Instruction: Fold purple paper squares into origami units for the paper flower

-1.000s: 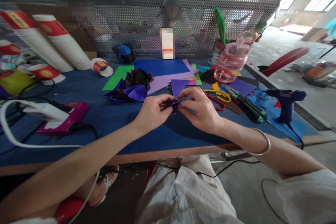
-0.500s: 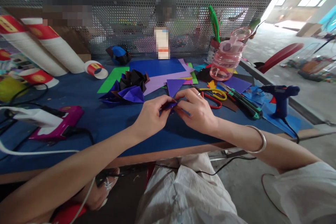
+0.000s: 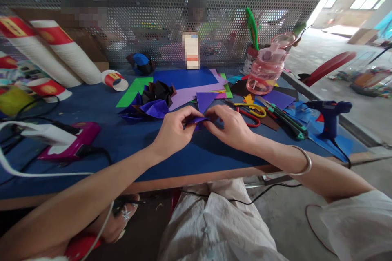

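Observation:
Between my two hands is a small folded piece of purple paper [image 3: 197, 121], held just above the blue tabletop. My left hand [image 3: 178, 129] pinches its left side between thumb and fingers. On the other side, the thumb and fingertips of my right hand [image 3: 232, 127] close on its right edge. A flat purple paper triangle [image 3: 206, 100] lies right behind my fingers. To the left of it sits a folded paper flower with black petals [image 3: 158, 93] and purple petals [image 3: 155, 108]. Yellow-handled scissors [image 3: 255, 110] rest beyond my right hand.
A box cutter [image 3: 288, 122] and a blue glue gun [image 3: 330, 116] lie at the right, near a pink water bottle [image 3: 265, 73]. Stacked paper cups [image 3: 67, 53] and a magenta power strip [image 3: 69, 147] with cables stand left. A perforated metal screen [image 3: 147, 12] rises behind.
Both hands stay on the purple paper; more of it shows between them now. My right fingers have shifted slightly along its edge. The whole view has moved a little.

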Demonstrator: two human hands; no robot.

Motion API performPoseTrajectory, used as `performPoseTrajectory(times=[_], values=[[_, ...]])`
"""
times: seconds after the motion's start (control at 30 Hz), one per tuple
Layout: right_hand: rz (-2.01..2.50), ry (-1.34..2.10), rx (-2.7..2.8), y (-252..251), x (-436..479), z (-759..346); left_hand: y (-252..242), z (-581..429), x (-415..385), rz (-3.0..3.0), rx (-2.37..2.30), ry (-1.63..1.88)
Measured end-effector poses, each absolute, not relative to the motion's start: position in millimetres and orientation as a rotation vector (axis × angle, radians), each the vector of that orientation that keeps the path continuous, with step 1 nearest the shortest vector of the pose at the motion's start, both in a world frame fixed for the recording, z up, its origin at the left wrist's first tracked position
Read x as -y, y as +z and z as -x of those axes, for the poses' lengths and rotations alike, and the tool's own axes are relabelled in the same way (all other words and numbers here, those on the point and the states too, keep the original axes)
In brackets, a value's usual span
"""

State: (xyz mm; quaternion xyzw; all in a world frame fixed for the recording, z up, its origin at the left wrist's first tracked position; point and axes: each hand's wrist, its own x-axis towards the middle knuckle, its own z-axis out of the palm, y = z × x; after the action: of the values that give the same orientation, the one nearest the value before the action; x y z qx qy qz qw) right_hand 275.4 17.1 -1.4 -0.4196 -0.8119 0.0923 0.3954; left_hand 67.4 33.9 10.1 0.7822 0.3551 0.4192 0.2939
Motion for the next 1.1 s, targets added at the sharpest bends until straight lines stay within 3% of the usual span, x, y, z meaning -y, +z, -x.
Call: performPoseTrajectory(times=[0.3,0.63,1.1], values=[[1.085,0.568,2.097,-4,-14,-270,10,-67,-33,-2.151,-0.963,1.062],[1.111,0.520,2.010,-3,-11,-269,5,-67,-40,-2.276,-1.105,0.837],[1.119,0.634,1.984,-3,-14,-269,5,-64,-44,-2.394,-1.298,0.841]])
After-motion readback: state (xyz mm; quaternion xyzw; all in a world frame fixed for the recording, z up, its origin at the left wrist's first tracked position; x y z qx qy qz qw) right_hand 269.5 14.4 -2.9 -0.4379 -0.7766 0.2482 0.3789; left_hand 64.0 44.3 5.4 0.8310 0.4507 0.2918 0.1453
